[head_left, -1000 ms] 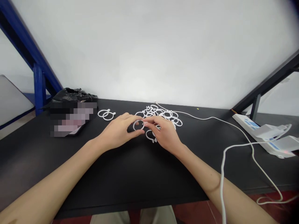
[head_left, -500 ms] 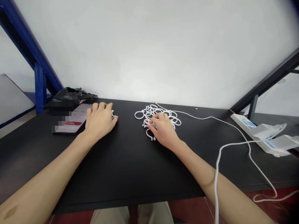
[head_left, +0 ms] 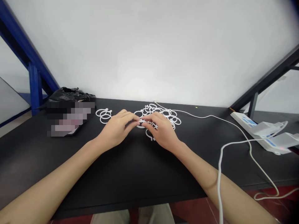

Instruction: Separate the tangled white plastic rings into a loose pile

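1. A white ring [head_left: 141,120] is pinched between the fingertips of both hands, at the near left edge of the pile of rings [head_left: 164,112].
2. Left hand [head_left: 119,127], left of the pile: thumb and forefinger nearly closed, its grip on one side of the ring.
3. Right hand [head_left: 163,129], in front of the pile and partly covering it: a similar narrow grip on the ring's other side; the exact contact is hidden.
4. The step in hand looks like working a small part of the ring. Best, I judge, to keep both pinches close to that part, facing each other, and press evenly.
5. Lift the ring slightly clear of the pile, so it does not snag.
6. Mind the loose ring [head_left: 149,137] on the surface [head_left: 130,174], just nearer than the pile, beneath the right hand.
7. A few rings [head_left: 105,114] lie well left of the pile, overlapping.
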### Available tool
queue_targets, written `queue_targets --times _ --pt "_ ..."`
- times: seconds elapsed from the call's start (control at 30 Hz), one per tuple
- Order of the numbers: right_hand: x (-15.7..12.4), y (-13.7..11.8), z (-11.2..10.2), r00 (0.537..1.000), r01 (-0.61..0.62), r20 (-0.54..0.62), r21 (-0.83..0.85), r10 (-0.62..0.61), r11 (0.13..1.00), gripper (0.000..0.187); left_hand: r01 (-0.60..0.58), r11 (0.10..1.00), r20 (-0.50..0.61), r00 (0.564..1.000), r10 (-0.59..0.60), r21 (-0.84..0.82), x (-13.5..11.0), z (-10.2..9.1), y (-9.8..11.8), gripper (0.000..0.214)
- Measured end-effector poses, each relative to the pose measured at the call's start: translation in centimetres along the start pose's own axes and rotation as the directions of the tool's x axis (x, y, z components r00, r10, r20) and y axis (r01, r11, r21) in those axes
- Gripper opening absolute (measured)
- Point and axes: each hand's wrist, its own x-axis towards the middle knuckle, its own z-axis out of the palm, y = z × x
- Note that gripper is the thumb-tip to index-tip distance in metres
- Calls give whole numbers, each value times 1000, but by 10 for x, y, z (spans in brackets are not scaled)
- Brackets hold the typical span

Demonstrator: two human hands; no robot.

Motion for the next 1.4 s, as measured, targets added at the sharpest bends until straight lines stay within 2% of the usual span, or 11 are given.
queue_targets --times 0.17,0.27,0.47,0.67,0.93,1.2,1.4 --pt "2 -9 -2 968 -247 29 262 248 933 19 -15 1000 -69 997 16 8 2 -8 4 18" --pt "3 -8 -2 939 -340 73 360 337 869 24 -39 999 -83 996 40 11 2 -9 5 17" --pt "4 -1 0 905 -406 104 499 413 766 30 -69 997 -92 993 71 32 0 -8 5 18" --pt "6 -2 1 896 -399 93 598 435 695 23 -92 996 -55 994 93 19 -1 -5 3 18" --pt "7 -4 -4 919 -369 66 488 389 791 11 -92 995 -2 996 92 -26 -4 2 -1 14" --pt "6 -9 -9 943 -320 64 438 326 840 8 -31 998 51 998 34 -60 -4 4 -5 26" --pt "2 -8 -1 987 -130 -64 231 149 964 7 -16 997 86 996 22 -71 -6 5 -4 42"
